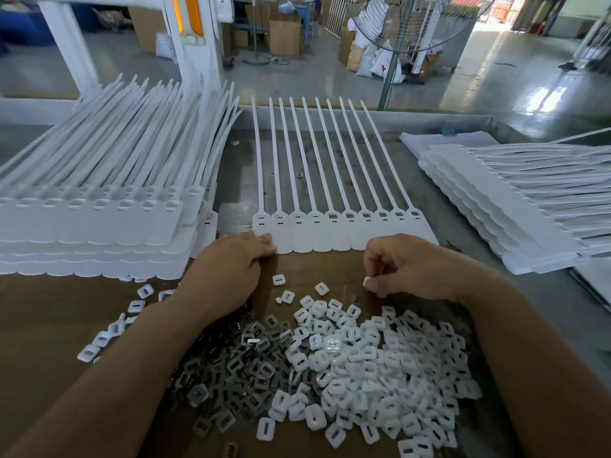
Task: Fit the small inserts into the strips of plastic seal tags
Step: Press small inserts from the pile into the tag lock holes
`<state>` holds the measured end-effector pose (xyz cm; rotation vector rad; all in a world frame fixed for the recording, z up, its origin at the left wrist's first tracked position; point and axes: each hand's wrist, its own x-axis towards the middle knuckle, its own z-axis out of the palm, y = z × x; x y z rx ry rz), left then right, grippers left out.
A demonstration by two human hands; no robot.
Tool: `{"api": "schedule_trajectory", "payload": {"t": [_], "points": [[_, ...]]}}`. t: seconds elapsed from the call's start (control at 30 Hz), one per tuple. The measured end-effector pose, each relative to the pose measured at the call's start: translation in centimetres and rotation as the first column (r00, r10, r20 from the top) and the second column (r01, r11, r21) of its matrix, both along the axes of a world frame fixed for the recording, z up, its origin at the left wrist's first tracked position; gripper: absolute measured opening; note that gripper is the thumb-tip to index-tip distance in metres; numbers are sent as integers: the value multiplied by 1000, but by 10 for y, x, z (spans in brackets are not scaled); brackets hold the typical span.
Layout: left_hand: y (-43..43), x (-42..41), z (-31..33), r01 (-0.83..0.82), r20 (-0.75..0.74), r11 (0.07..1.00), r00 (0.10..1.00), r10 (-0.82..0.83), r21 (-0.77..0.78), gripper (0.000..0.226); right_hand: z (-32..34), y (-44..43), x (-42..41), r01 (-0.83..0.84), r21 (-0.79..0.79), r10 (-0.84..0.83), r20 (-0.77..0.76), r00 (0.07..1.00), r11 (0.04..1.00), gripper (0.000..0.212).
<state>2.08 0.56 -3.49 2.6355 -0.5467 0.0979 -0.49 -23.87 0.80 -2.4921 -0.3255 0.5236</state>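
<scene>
the step in hand looked like the loading of one strip: a single strip of seal tags (330, 236) lay flat across the bench (238, 180), heads toward the person and tails pointing away. the left hand (231, 269) rested on the strip's near left corner, its fingers (264, 242) laid close together and pressing the plastic down, curled round nothing. the right hand (413, 266) hovered just in front of the strip's right end, thumb and fingertip pinching one white insert (367, 281), the other fingers loosely curled.

below the hands, on a cardboard sheet (66, 325), lay a heap of white inserts (380, 375) beside a heap of grey metal pieces (231, 368). a stack of strips (99, 226) stood to the left and another stack (496, 209) to the right.

which sockets along the heads were already filled could not be told for certain. the next move probably called for carrying the pinched insert to an open socket, turning it square to the opening and pressing it home while the left hand held the strip from sliding
</scene>
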Motion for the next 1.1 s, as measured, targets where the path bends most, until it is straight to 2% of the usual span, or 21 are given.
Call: {"api": "schedule_trajectory", "payload": {"t": [0.23, 0.4, 0.57, 0.67, 0.8, 0.97, 1.1], "points": [[1, -1, 0, 0, 1, 1000, 1000, 0, 9, 42, -4, 0, 4, 97, 118, -114, 140, 984, 988, 14], [0, -1, 1, 3, 1, 1000, 1000, -3, 7, 42, -6, 4, 9, 156, 198, -192, 179, 965, 968, 16], [-1, 1, 2, -3, -5, 1000, 1000, 4, 2, 44, -7, 9, 19, 227, 264, -295, 258, 920, 937, 6], [-1, 2, 2, -1, -8, 1000, 1000, 1, -4, 44, -6, 12, 27, 234, 253, -299, 259, 918, 939, 6], [-1, 2, 2, -5, -10, 1000, 1000, 5, -13, 44, -10, 16, 43, 288, 236, -350, 287, 892, 928, 16], [-2, 3, 2, -9, -14, 1000, 1000, 9, -25, 45, -17, 24, 67, 374, 317, -459, 260, 850, 872, 11], [-1, 3, 2, -1, 1, 1000, 1000, 1, -23, 44, -22, 29, 80, 350, 216, -409, 368, 835, 911, 10]]}}
